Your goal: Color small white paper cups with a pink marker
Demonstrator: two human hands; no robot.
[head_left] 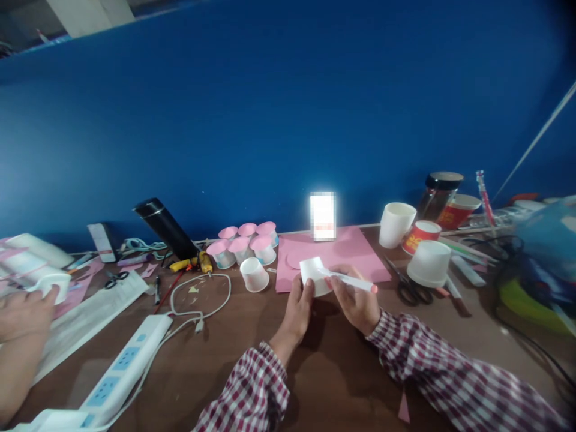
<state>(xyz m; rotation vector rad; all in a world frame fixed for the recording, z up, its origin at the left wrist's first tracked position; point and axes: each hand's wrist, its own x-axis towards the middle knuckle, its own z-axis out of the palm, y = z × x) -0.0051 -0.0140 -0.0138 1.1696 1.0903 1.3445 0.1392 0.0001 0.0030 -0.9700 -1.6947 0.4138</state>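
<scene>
My left hand (pixel 299 310) grips a small white paper cup (pixel 314 275) lying on its side, just above the brown table (pixel 216 360). My right hand (pixel 355 300) holds a white marker (pixel 348 280) with a pink end, its tip against the cup. Both hands sit at the near edge of a pink paper sheet (pixel 346 255). Another small white cup (pixel 254 274) lies tilted to the left of my hands.
Several pink-topped cups (pixel 243 243) cluster at the back, by a black flask (pixel 165 228) and a yellow glue gun (pixel 194 263). Scissors (pixel 405 285), white and red cups (pixel 396 224) and a jar (pixel 438 195) stand right. A power strip (pixel 121 366) lies front left. Another person's hand (pixel 22 312) holds a cup far left.
</scene>
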